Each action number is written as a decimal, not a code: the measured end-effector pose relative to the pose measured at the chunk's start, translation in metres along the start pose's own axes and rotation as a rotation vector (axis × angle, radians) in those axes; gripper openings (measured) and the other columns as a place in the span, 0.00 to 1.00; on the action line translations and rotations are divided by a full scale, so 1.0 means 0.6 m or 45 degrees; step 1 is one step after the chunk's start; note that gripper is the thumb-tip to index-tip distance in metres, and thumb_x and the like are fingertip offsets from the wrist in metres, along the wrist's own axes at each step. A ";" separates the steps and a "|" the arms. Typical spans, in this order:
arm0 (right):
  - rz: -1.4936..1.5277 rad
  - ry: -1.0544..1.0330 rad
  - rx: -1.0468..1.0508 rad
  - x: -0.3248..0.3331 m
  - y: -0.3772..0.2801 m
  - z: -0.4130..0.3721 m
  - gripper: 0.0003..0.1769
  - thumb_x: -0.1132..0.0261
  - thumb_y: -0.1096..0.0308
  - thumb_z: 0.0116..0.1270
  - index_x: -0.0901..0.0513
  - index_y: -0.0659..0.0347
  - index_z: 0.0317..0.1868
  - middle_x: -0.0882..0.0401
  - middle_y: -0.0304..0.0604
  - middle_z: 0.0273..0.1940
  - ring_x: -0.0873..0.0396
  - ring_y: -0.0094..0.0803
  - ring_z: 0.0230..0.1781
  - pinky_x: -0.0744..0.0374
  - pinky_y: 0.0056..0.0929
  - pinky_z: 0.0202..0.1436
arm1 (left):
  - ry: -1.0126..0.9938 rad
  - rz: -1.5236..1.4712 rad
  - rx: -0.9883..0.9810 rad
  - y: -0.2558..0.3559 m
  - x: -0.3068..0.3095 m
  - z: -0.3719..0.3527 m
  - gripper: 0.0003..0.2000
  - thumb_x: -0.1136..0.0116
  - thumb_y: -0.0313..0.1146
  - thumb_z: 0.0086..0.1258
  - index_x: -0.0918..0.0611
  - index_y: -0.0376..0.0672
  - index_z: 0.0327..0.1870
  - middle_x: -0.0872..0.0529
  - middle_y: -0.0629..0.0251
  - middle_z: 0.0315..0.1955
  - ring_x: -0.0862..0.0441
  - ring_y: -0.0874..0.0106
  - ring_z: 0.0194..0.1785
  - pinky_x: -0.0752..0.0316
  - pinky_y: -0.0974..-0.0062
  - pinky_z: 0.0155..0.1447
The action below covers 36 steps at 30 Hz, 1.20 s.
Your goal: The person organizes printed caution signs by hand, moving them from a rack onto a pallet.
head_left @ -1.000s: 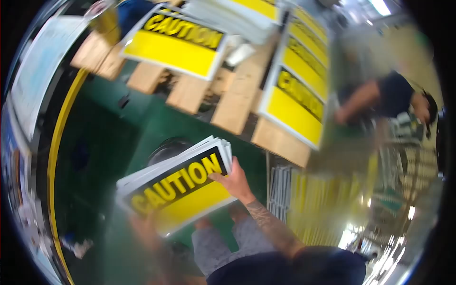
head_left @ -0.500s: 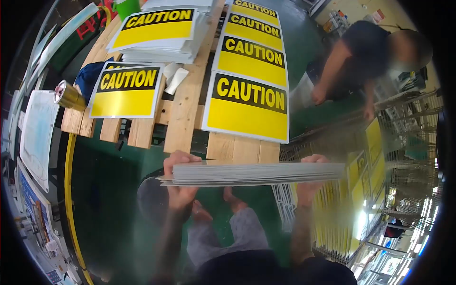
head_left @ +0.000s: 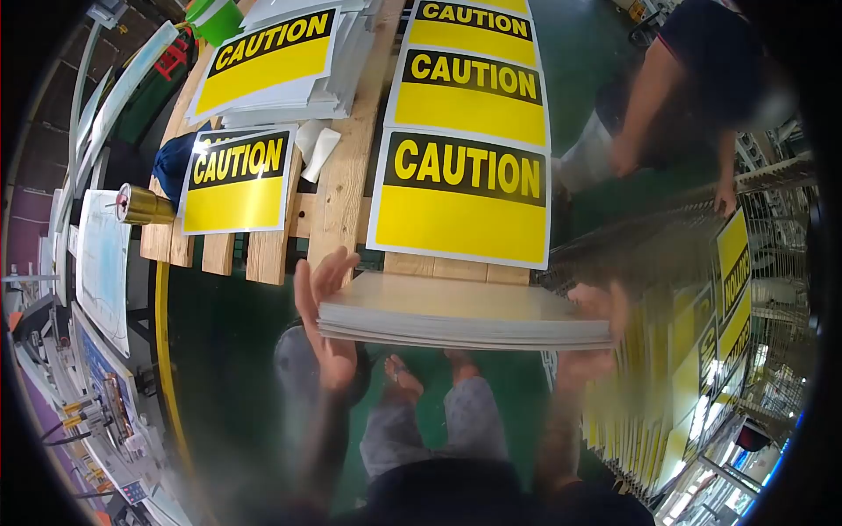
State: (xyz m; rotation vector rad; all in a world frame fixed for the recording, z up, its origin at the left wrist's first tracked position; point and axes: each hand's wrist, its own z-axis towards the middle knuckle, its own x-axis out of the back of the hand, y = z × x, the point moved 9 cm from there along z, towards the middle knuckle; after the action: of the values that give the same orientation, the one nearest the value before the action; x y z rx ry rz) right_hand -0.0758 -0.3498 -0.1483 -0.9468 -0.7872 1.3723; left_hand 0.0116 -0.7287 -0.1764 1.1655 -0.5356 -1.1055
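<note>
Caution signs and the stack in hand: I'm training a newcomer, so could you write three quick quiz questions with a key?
1. What is between the left hand and right hand? A) gold can B) stack of sheets C) blue cloth
2. True or false: the crumpled white item lies nearer the hands than the green container.
3. Fill in: the sign nearest the hands reads ____.

Key: 1 B; 2 true; 3 CAUTION.

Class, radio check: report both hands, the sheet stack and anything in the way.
Left hand at stack's left end, fingers open. Right hand at right end, grip blurred. Stack roughly level between. Caution sign just beyond, on pallet.
</note>
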 end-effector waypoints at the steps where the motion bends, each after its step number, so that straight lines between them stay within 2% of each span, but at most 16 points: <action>1: 0.008 0.008 -0.064 0.004 0.007 0.002 0.56 0.44 0.21 0.73 0.29 0.70 0.74 0.15 0.61 0.57 0.15 0.46 0.54 0.22 0.49 0.66 | 0.041 0.037 0.043 -0.006 -0.002 -0.003 0.72 0.41 0.90 0.52 0.52 0.48 0.91 0.33 0.37 0.80 0.28 0.43 0.78 0.40 0.43 0.82; 7: 0.034 -0.088 -0.287 -0.005 0.022 0.027 0.52 0.42 0.25 0.73 0.26 0.70 0.72 0.16 0.64 0.61 0.17 0.50 0.65 0.27 0.50 0.75 | -0.108 0.111 0.015 0.003 -0.017 0.030 0.71 0.47 0.92 0.54 0.50 0.44 0.90 0.31 0.36 0.79 0.28 0.43 0.78 0.40 0.43 0.81; 10: 0.133 -0.147 -0.344 -0.018 -0.004 0.032 0.47 0.41 0.32 0.75 0.28 0.69 0.74 0.17 0.64 0.65 0.20 0.52 0.70 0.29 0.51 0.79 | 0.007 0.200 0.447 0.017 -0.019 0.033 0.64 0.37 0.78 0.64 0.50 0.43 0.90 0.26 0.38 0.76 0.29 0.48 0.81 0.43 0.44 0.84; 12: 0.094 -0.148 -0.405 -0.019 -0.007 0.020 0.44 0.42 0.36 0.77 0.29 0.69 0.75 0.20 0.64 0.68 0.22 0.53 0.72 0.30 0.52 0.80 | 0.014 0.139 0.432 0.039 -0.026 0.035 0.58 0.30 0.63 0.67 0.50 0.42 0.90 0.24 0.39 0.76 0.30 0.52 0.83 0.48 0.45 0.87; 13: 0.010 -0.138 -0.449 -0.011 -0.003 0.012 0.43 0.42 0.38 0.77 0.30 0.69 0.75 0.21 0.65 0.69 0.22 0.53 0.73 0.30 0.52 0.80 | -0.029 0.139 0.356 0.033 -0.021 0.034 0.53 0.30 0.50 0.70 0.49 0.43 0.90 0.27 0.41 0.78 0.34 0.53 0.84 0.48 0.54 0.88; 15: -0.025 -0.104 -0.507 -0.010 0.004 0.011 0.41 0.43 0.41 0.79 0.31 0.69 0.76 0.24 0.65 0.72 0.23 0.53 0.74 0.30 0.52 0.80 | 0.018 0.078 0.332 0.027 -0.021 0.031 0.50 0.31 0.48 0.71 0.45 0.39 0.89 0.31 0.43 0.81 0.41 0.54 0.88 0.54 0.52 0.90; 18: 0.061 -0.111 -0.551 -0.020 0.006 0.020 0.39 0.44 0.43 0.80 0.31 0.69 0.75 0.27 0.65 0.74 0.24 0.53 0.75 0.31 0.52 0.81 | 0.022 0.163 0.412 0.026 -0.020 0.037 0.50 0.30 0.55 0.70 0.40 0.37 0.87 0.35 0.42 0.83 0.42 0.52 0.89 0.53 0.46 0.89; 21: 0.082 -0.217 -0.457 -0.014 0.024 0.036 0.37 0.46 0.46 0.80 0.31 0.70 0.76 0.28 0.64 0.76 0.26 0.51 0.76 0.32 0.51 0.81 | 0.006 0.126 0.332 0.023 -0.026 0.042 0.47 0.33 0.57 0.72 0.36 0.33 0.84 0.32 0.44 0.81 0.38 0.53 0.87 0.50 0.49 0.89; 23: 0.147 -0.266 -0.403 -0.019 0.032 0.035 0.36 0.48 0.50 0.81 0.31 0.70 0.76 0.29 0.63 0.77 0.27 0.50 0.76 0.31 0.48 0.81 | -0.018 0.122 0.394 0.005 -0.022 0.032 0.44 0.34 0.59 0.71 0.29 0.33 0.78 0.24 0.44 0.75 0.32 0.52 0.84 0.47 0.48 0.88; 27: 0.160 -0.265 -0.399 -0.015 0.040 0.025 0.31 0.46 0.49 0.79 0.27 0.69 0.68 0.25 0.64 0.71 0.25 0.48 0.72 0.29 0.48 0.76 | -0.060 0.204 0.313 0.009 -0.023 0.035 0.37 0.38 0.57 0.74 0.25 0.33 0.72 0.22 0.44 0.73 0.29 0.54 0.81 0.48 0.47 0.87; 30: 0.303 -0.194 -0.463 -0.009 0.043 0.019 0.24 0.44 0.51 0.77 0.25 0.67 0.57 0.21 0.64 0.62 0.24 0.49 0.67 0.27 0.49 0.72 | 0.014 0.251 0.281 0.000 -0.004 0.016 0.42 0.38 0.68 0.72 0.25 0.33 0.66 0.18 0.50 0.61 0.21 0.59 0.68 0.34 0.56 0.78; 31: 0.288 -0.200 -0.470 -0.001 0.048 0.012 0.24 0.44 0.52 0.77 0.26 0.66 0.58 0.21 0.64 0.61 0.24 0.49 0.66 0.27 0.49 0.72 | 0.006 0.236 0.266 -0.006 -0.002 0.014 0.43 0.38 0.71 0.71 0.25 0.33 0.64 0.18 0.51 0.58 0.20 0.60 0.64 0.31 0.58 0.75; 32: 0.275 -0.210 -0.481 0.008 0.058 0.001 0.24 0.44 0.52 0.77 0.26 0.66 0.58 0.20 0.63 0.60 0.24 0.48 0.65 0.27 0.49 0.72 | 0.056 0.367 0.219 -0.009 0.003 0.007 0.47 0.39 0.79 0.67 0.25 0.35 0.60 0.20 0.56 0.50 0.20 0.65 0.55 0.26 0.63 0.65; 33: 0.268 -0.227 -0.485 0.011 0.066 -0.004 0.24 0.44 0.52 0.77 0.26 0.66 0.58 0.20 0.63 0.59 0.23 0.48 0.65 0.27 0.49 0.72 | 0.126 0.324 0.189 -0.021 0.002 0.000 0.47 0.39 0.80 0.66 0.25 0.35 0.59 0.20 0.57 0.48 0.20 0.66 0.53 0.27 0.65 0.63; 35: 0.217 -0.119 -0.407 0.002 0.049 0.000 0.34 0.40 0.40 0.78 0.27 0.66 0.62 0.21 0.58 0.60 0.23 0.50 0.67 0.27 0.50 0.74 | 0.282 0.261 0.119 -0.031 0.006 -0.009 0.48 0.39 0.81 0.64 0.25 0.35 0.56 0.19 0.57 0.45 0.21 0.68 0.50 0.27 0.67 0.59; 36: 0.205 -0.092 -0.317 -0.007 0.033 0.013 0.37 0.38 0.37 0.77 0.28 0.65 0.63 0.21 0.57 0.61 0.23 0.51 0.67 0.27 0.50 0.74 | 0.280 0.273 0.098 -0.026 0.005 -0.006 0.50 0.37 0.82 0.62 0.26 0.35 0.60 0.19 0.57 0.45 0.21 0.70 0.49 0.27 0.69 0.59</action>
State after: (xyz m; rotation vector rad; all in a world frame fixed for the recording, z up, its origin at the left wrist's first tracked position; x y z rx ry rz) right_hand -0.0918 -0.3542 -0.1620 -1.1799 -0.9698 1.4768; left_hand 0.0096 -0.7295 -0.1925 1.2476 -0.5217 -0.7685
